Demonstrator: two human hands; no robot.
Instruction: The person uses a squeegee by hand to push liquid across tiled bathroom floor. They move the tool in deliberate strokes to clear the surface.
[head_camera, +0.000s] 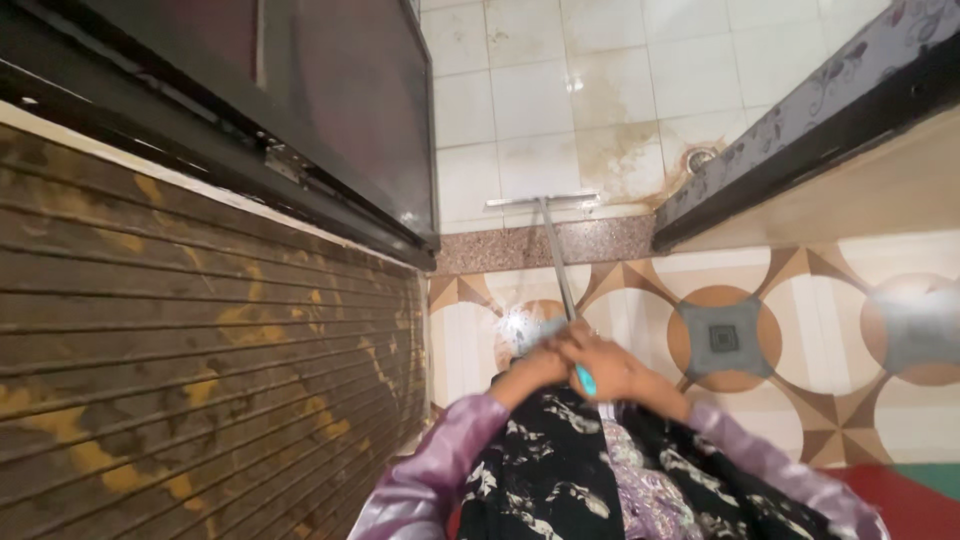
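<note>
A: Two hands on one squeegee (553, 235). Left hand (535, 368) and right hand (610, 368) both wrapped tight round the handle, just in front of the body.
B: Blade position?
A: Flat on the white tile floor (530, 90), past the one granite threshold (540, 243). One floor drain (723, 338) to the right, one dark door (330, 100) to the left.

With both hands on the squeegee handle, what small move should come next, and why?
Probably a short pull of the squeegee back toward the stone threshold. Both the left hand and the right hand grip the handle, the blade lies flat on the white tiles, and brownish wet stains spread just beyond it.
</note>
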